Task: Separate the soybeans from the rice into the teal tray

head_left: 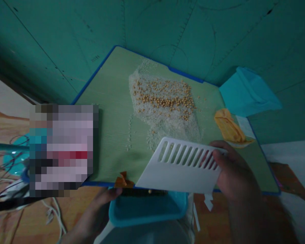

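- The right hand (234,169) has its grip pinched on the right end of a white slotted scraper (178,169), thumb on top and fingers showing through the slots.
- The scraper is a flat white plastic blade with a row of narrow slots along its upper edge. It reaches left from the grip and tilts over the near edge of the green board (109,118).
- Just beyond the grip lies a heap of rice (167,125) with yellow beans (165,95) scattered on top.
- Below the scraper sits a blue tub (147,210), with one bean at its rim.
- The left hand (104,200) curls at the tub's left corner; I cannot tell whether its grip clasps it.
- A yellow bag (228,127) lies just above the right grip.
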